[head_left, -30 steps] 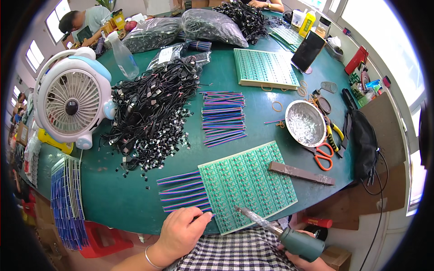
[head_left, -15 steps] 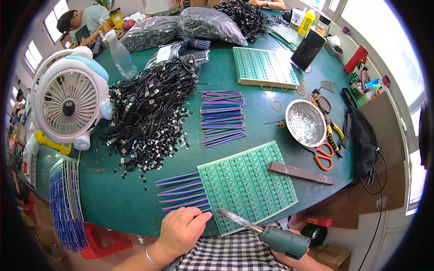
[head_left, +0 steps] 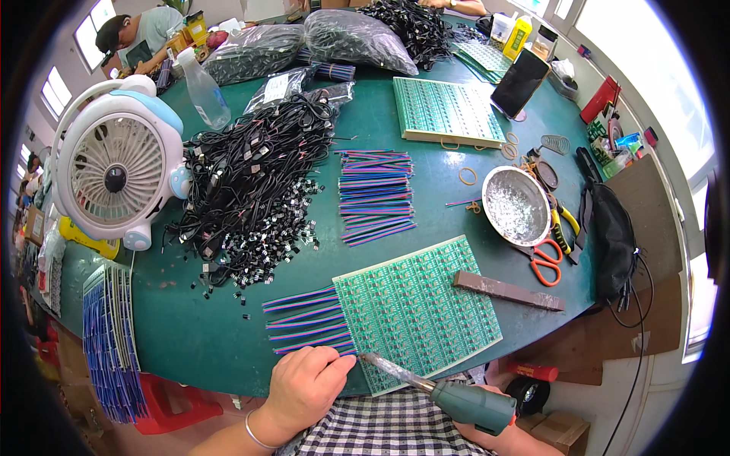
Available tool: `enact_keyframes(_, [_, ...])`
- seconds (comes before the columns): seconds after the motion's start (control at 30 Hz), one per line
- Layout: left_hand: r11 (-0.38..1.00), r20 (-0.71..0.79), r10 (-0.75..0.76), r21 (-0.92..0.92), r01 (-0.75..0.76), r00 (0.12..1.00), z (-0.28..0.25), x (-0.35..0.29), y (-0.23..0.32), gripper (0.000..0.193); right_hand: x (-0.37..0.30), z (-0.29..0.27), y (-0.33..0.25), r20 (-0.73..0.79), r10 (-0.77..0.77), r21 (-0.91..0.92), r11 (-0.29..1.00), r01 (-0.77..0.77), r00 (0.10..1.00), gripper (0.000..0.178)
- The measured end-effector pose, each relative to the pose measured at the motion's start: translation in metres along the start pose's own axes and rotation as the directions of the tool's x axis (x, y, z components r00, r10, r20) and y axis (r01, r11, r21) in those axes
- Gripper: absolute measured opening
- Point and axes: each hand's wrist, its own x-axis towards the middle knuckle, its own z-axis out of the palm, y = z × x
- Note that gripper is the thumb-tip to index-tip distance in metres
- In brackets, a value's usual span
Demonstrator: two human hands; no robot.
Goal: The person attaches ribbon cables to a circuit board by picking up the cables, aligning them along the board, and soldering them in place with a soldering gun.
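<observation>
A green circuit board panel (head_left: 418,308) with rows of small parts lies at the table's near edge. Thin multicoloured wire strips (head_left: 303,324) stick out from its left side. My left hand (head_left: 308,384) is pinched closed on the lowest wire strip, right at the panel's corner; the fingers partly cover the wire. In my right hand (head_left: 490,435), mostly hidden behind the handle, is a green-handled soldering iron (head_left: 471,406). Its tip touches or nearly touches the panel's lower left edge, beside my left fingertips. A brown bar (head_left: 508,291) rests across the panel's right edge.
A bundle of wire strips (head_left: 376,196) lies beyond the panel, near a heap of black cables (head_left: 255,178) and a fan (head_left: 114,171). To the right are a metal bowl (head_left: 517,205), orange-handled scissors (head_left: 546,262) and a phone (head_left: 520,83). Another person (head_left: 144,42) sits far left.
The soldering iron has shifted slightly left, its tip closer to my left fingertips. My left hand stays almost in place.
</observation>
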Motion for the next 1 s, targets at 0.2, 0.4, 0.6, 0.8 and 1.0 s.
enact_keyframes(0.2, [1.000, -0.002, 0.008, 0.010, -0.008, 1.000, 0.000, 0.000, 0.000, 0.024, -0.015, -0.003, 0.009, 0.056, 0.067, -0.211, 0.976, -0.053, 0.996, 0.030])
enact_keyframes(0.4, [1.000, -0.004, 0.011, 0.021, -0.011, 1.000, 0.001, -0.001, 0.000, 0.023, -0.022, 0.002, 0.014, 0.060, 0.171, -0.055, 0.984, -0.168, 0.983, 0.028])
enact_keyframes(0.6, [1.000, -0.003, 0.009, 0.025, -0.009, 1.000, 0.002, -0.002, 0.000, 0.023, -0.008, -0.003, 0.004, 0.085, 0.078, -0.097, 0.993, -0.069, 0.993, 0.028])
enact_keyframes(0.8, [1.000, -0.003, 0.000, 0.025, 0.000, 1.000, 0.003, -0.002, 0.000, 0.023, 0.002, 0.001, -0.013, -0.082, 0.027, -0.046, 0.998, -0.031, 0.996, 0.036])
enact_keyframes(1.0, [0.996, 0.062, 0.031, 0.078, -0.036, 0.998, -0.003, 0.001, 0.002, 0.021, -0.012, -0.006, -0.001, 0.061, 0.101, -0.090, 0.991, -0.095, 0.993, 0.026])
